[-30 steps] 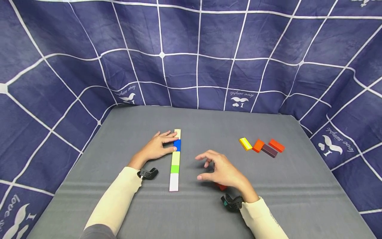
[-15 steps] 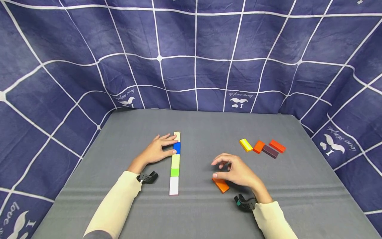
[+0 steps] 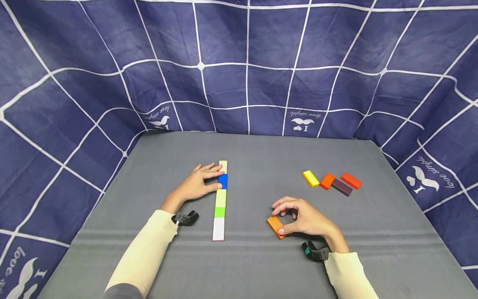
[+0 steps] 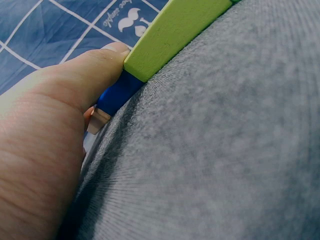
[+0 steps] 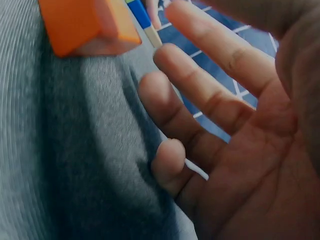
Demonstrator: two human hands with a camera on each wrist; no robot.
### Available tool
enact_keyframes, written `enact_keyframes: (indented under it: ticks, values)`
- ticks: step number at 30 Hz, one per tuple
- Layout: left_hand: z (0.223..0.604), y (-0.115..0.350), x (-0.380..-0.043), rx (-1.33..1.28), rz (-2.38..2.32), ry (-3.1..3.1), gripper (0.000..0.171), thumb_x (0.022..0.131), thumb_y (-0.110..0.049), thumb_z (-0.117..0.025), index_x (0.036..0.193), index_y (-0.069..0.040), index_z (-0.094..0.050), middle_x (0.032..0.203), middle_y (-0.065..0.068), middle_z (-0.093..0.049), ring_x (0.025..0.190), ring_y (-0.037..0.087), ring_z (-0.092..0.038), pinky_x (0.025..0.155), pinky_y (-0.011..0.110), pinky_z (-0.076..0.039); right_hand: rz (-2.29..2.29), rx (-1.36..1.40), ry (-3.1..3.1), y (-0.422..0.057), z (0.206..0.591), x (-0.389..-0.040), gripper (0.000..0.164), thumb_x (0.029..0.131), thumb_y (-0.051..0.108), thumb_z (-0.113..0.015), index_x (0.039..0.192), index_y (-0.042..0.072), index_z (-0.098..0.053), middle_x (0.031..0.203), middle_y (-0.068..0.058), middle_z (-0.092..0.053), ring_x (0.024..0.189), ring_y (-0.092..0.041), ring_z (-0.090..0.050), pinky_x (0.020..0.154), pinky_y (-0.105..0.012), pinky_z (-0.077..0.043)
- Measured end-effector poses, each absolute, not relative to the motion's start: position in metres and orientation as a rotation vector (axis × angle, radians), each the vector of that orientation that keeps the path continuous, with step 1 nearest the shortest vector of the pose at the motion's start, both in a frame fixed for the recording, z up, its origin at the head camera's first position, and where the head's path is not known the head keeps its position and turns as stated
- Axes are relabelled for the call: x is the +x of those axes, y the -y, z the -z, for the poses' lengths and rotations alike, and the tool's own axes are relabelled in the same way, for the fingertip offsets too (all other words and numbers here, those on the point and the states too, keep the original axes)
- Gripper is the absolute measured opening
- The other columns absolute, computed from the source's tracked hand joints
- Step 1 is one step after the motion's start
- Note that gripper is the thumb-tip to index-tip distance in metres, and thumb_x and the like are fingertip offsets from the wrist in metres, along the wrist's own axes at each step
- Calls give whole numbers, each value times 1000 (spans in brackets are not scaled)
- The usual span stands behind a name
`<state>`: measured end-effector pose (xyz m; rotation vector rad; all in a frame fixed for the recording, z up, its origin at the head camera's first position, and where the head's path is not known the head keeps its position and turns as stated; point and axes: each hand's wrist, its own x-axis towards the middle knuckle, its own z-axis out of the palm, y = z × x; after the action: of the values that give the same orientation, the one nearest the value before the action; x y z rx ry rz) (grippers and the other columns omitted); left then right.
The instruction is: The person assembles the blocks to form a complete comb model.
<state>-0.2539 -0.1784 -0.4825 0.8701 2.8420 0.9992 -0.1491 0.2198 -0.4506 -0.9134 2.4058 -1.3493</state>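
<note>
A straight row of flat blocks lies left of centre in the head view: cream [image 3: 223, 167], blue [image 3: 223, 181], pale yellow [image 3: 220, 198], green [image 3: 219, 212] and white [image 3: 218, 229]. My left hand [image 3: 195, 183] rests against its left side, fingers stretched across the cream and blue ones. In the left wrist view the thumb [image 4: 102, 62] touches the row where blue [image 4: 120, 92] meets yellow-green. My right hand [image 3: 304, 218] hovers around an orange block [image 3: 274, 225], thumb over its near end, index finger by its far end. The right wrist view shows spread fingers apart from this block [image 5: 85, 25].
Farther right on the grey cloth [image 3: 254, 265] lie a yellow block [image 3: 310, 178], an orange-red block [image 3: 327, 181], a dark brown block [image 3: 341, 187] and a red block [image 3: 351, 180]. A blue curtain with white lines [image 3: 269, 87] stands behind and at both sides.
My right hand has moved right and back from beside the row, to the orange block it partly covered before. The left hand has stayed on the row.
</note>
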Motion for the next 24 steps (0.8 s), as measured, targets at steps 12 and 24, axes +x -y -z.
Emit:
enact_keyframes:
  ticks: [12, 24]
  values:
    - [480, 179, -257, 887, -1002, -2843, 55, 89, -51, -72, 140, -33, -60, 155, -13, -46, 152, 25, -33, 123, 63, -5, 1319, -964, -2261, -226, 455, -155, 60, 65, 21, -95, 119, 16, -71, 125, -1, -68, 103, -16, -62, 90, -23, -50]
    - [478, 178, -257, 883, -989, -2838, 55, 90, -49, -72, 140, -31, -60, 154, -14, -46, 151, 24, -33, 124, 63, -5, 1277, -925, -2293, -227, 457, -154, 57, 66, 20, -94, 119, 20, -71, 120, 4, -70, 102, -15, -61, 86, -24, -49]
